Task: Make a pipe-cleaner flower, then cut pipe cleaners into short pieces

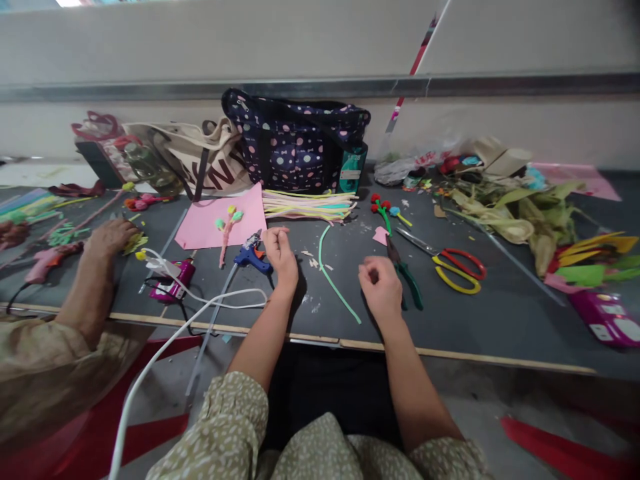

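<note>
My left hand (281, 255) rests loosely closed on the dark table, just right of a blue glue gun (254, 259); nothing shows in its fingers. My right hand (381, 288) is curled, thumb against the fingers around a hollow, with no object visible. Between the hands lies a curved light-green pipe cleaner (327, 272), touched by neither. Green-handled pliers (411, 283) lie right beside my right hand, partly hidden by it. Farther right are scissors (453, 267) with red and yellow handles. Beyond the pliers sits a red pipe-cleaner flower (383, 209) on a green stem.
A bundle of pipe cleaners (307, 205) lies before a dark dotted bag (295, 143). Pink paper (200, 223) carries a pipe-cleaner sprig (227, 233). Dried corn husks (515, 207) are at right. A white cable (200, 310) crosses the left edge. Another person's hand (113, 237) is at left.
</note>
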A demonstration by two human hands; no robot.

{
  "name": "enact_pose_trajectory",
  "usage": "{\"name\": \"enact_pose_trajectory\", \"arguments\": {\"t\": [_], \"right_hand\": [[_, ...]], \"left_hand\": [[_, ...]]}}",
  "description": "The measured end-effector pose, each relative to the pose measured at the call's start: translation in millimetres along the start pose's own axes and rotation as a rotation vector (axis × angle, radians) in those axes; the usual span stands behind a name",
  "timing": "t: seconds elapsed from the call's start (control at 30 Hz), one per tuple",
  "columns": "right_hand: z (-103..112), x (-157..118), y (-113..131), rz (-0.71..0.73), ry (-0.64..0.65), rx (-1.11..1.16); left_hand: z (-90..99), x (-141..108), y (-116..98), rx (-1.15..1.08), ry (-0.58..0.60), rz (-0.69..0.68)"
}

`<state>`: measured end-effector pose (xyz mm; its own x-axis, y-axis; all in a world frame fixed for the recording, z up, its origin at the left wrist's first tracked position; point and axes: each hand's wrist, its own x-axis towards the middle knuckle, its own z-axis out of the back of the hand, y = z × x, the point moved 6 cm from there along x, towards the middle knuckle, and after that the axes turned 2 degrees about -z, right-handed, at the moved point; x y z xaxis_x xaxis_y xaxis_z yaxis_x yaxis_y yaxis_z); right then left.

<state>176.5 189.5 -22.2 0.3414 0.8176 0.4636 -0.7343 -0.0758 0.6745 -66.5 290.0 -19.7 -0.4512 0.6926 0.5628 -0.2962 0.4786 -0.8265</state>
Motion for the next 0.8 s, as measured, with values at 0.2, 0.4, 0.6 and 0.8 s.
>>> {"name": "enact_pose_trajectory", "arguments": {"t": [0.2, 0.4, 0.6, 0.8], "right_hand": [[-4, 36, 24, -0.041, 0.196, 0.006], [-47, 28, 45, 0.044, 0.431, -0.255], [-82, 5, 39, 0.137, 0.726, -0.451], [-55, 16, 30, 0.069, 0.619, -0.437]], "left_hand": [[0.9, 2, -6, -0.015, -0.046, -0.035], [0.5, 2, 0, 0.007, 0.0, 0.006], [-11.4, -3, 11, -0.039, 0.144, 0.136], [-26.5, -12, 17, 0.019, 0.382, 0.174]]}}
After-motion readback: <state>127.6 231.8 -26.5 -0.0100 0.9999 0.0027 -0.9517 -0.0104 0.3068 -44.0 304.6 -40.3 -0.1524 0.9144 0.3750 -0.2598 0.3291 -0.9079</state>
